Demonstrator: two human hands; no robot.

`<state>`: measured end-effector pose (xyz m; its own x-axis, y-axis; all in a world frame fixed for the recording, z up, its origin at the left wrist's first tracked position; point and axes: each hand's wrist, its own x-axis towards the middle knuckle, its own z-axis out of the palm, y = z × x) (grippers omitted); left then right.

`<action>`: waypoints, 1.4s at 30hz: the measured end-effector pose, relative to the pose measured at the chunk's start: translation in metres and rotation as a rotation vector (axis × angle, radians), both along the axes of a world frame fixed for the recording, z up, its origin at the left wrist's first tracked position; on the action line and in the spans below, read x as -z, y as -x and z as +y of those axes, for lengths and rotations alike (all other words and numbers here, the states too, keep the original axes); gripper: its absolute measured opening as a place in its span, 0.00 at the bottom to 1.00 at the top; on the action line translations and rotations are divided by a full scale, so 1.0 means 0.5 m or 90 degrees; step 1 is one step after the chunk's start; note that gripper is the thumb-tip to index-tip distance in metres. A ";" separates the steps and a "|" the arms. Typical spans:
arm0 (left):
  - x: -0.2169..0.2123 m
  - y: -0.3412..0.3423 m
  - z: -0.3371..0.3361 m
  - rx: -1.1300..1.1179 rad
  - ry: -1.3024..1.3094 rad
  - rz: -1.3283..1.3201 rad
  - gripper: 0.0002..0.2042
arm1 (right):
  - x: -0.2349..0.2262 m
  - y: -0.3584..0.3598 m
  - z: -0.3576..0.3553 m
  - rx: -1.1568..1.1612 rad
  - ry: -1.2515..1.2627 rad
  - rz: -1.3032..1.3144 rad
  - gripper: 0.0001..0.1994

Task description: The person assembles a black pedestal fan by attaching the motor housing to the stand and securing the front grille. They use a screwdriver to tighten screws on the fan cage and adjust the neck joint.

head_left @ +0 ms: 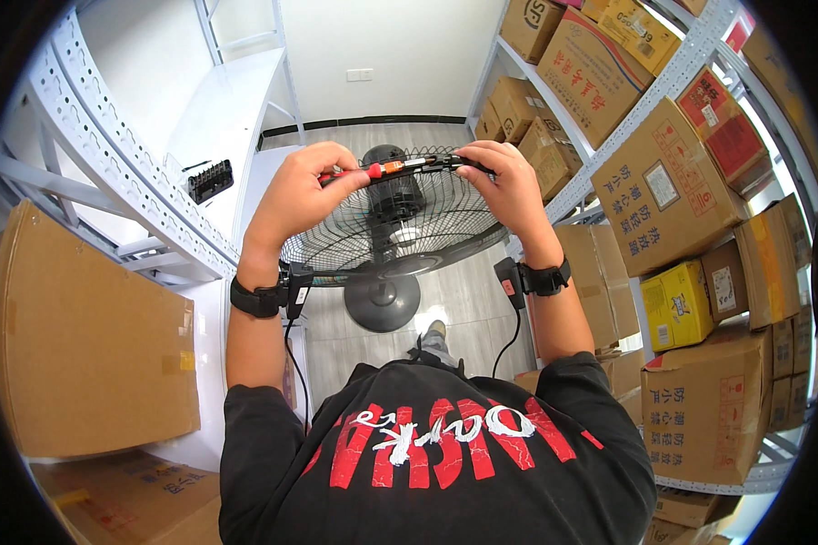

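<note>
A black pedestal fan (332,238) stands in front of me, its wire guard facing up toward me and its round base (382,304) on the floor. My left hand (309,189) is closed on a screwdriver (391,167) with a red and orange handle. The screwdriver lies along the upper rim of the guard, its metal shaft pointing right. At the right of that rim, my right hand (504,179) pinches the black guard rim near a dark clip-like part (447,161). Whether the screwdriver tip touches this part is too small to tell.
On the white shelf at left lies a black bit holder (211,181). A large cardboard box (91,336) stands at lower left. Stacked cartons (668,186) and a yellow box (677,306) fill the right shelving. Cables hang from black devices strapped to both wrists.
</note>
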<state>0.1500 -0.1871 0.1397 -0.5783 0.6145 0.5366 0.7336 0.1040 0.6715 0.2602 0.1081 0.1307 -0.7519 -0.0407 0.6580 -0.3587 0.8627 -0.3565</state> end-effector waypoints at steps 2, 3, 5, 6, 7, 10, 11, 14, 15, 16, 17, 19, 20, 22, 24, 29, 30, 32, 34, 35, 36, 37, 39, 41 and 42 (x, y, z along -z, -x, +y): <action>-0.006 -0.007 0.002 -0.015 0.019 -0.013 0.08 | 0.000 0.000 0.002 0.003 -0.003 -0.003 0.12; -0.003 -0.005 0.000 -0.021 0.024 -0.041 0.08 | 0.000 0.001 0.001 0.002 -0.005 -0.004 0.12; 0.008 0.004 -0.003 -0.002 -0.002 -0.081 0.09 | 0.000 0.002 0.001 -0.003 -0.007 0.000 0.12; 0.016 0.011 -0.002 0.023 -0.032 -0.093 0.10 | -0.001 0.003 0.001 -0.006 -0.008 0.002 0.12; 0.021 0.016 -0.002 0.047 -0.062 -0.104 0.11 | -0.001 0.003 0.000 -0.008 -0.005 0.003 0.12; 0.017 0.021 -0.003 0.024 -0.028 -0.051 0.11 | 0.001 0.002 0.001 -0.006 -0.002 -0.006 0.12; 0.014 0.015 -0.004 0.003 -0.001 -0.022 0.10 | 0.000 0.001 0.002 -0.002 -0.002 -0.017 0.12; -0.011 -0.010 -0.001 -0.039 0.049 0.011 0.09 | 0.001 -0.001 0.003 0.004 -0.001 -0.025 0.12; -0.006 -0.007 -0.002 -0.044 0.045 -0.014 0.09 | 0.000 -0.001 0.002 0.002 0.000 -0.024 0.12; -0.001 -0.003 -0.003 -0.049 0.042 -0.040 0.09 | -0.001 -0.001 0.001 0.001 -0.001 -0.022 0.12; 0.008 0.005 -0.004 -0.029 0.018 -0.064 0.10 | -0.002 -0.002 0.000 0.001 -0.001 -0.021 0.12; 0.018 0.016 -0.004 0.012 -0.029 -0.111 0.12 | -0.003 -0.001 -0.001 -0.001 -0.002 -0.021 0.12; 0.021 0.018 -0.006 0.006 -0.017 -0.090 0.12 | -0.002 -0.001 -0.002 -0.002 -0.001 -0.023 0.12; 0.014 0.019 -0.004 -0.001 0.009 -0.048 0.11 | -0.001 -0.002 0.001 0.001 -0.001 -0.025 0.12; 0.004 -0.003 0.003 -0.020 -0.008 -0.037 0.09 | 0.000 -0.003 0.002 0.005 -0.001 -0.025 0.12; 0.016 0.012 -0.006 -0.022 0.006 -0.056 0.10 | 0.003 0.001 0.000 -0.002 -0.003 0.009 0.12; 0.017 0.015 -0.007 -0.021 0.002 -0.045 0.10 | 0.003 0.001 0.001 -0.002 -0.004 0.008 0.12; 0.019 0.016 -0.006 -0.019 -0.007 -0.028 0.11 | 0.003 0.000 0.000 -0.002 -0.002 0.009 0.12; 0.018 0.016 -0.005 -0.016 -0.017 -0.015 0.11 | 0.002 0.000 -0.001 0.001 -0.001 0.010 0.12; 0.014 0.011 -0.006 -0.023 0.007 0.008 0.11 | 0.002 0.000 -0.002 0.003 -0.002 0.010 0.12; 0.006 0.002 -0.007 -0.029 0.031 0.031 0.10 | 0.003 -0.001 -0.003 0.005 -0.002 0.009 0.12; 0.003 -0.003 -0.007 -0.036 0.055 0.054 0.10 | 0.002 -0.002 -0.003 0.008 -0.003 0.002 0.12; 0.008 0.002 -0.007 -0.037 0.063 0.049 0.11 | -0.001 -0.005 -0.004 0.012 -0.006 -0.011 0.12; 0.009 0.003 -0.011 -0.033 0.062 0.053 0.11 | -0.001 -0.006 -0.005 0.007 -0.003 -0.016 0.12; 0.009 0.003 -0.011 -0.027 0.057 0.059 0.11 | -0.001 -0.007 -0.004 0.005 -0.001 -0.018 0.12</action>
